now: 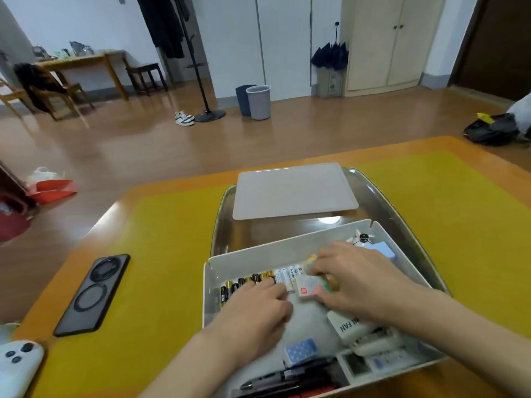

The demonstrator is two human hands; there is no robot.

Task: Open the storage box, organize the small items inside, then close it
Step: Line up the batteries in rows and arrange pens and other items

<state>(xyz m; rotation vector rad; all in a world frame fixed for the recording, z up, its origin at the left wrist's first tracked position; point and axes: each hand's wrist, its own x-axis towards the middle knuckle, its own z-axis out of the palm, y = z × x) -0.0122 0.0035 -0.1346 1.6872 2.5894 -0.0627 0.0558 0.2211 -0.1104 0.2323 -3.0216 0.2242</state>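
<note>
My right hand (pixel 349 278) pinches a small pale packet with red and green print (pixel 309 288), fingers curled round it to slot it beside the row of batteries (pixel 260 280). My left hand (pixel 258 307) lies with loosely curled fingers on that row, steadying it, I judge. I count roughly twelve batteries, dark and white. The open white plastic storage box (pixel 258 252) sits in a grey tray (pixel 382 202) near the desk's front edge; its one flat lid (pixel 293 191) lies behind.

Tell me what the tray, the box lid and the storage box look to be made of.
Tray: likely polished metal; it mirrors a ceiling light.
Box lid: seemingly matte, frosted plastic; flat, pale, no glare.
Storage box: probably smooth white plastic; thin, even walls.
</note>
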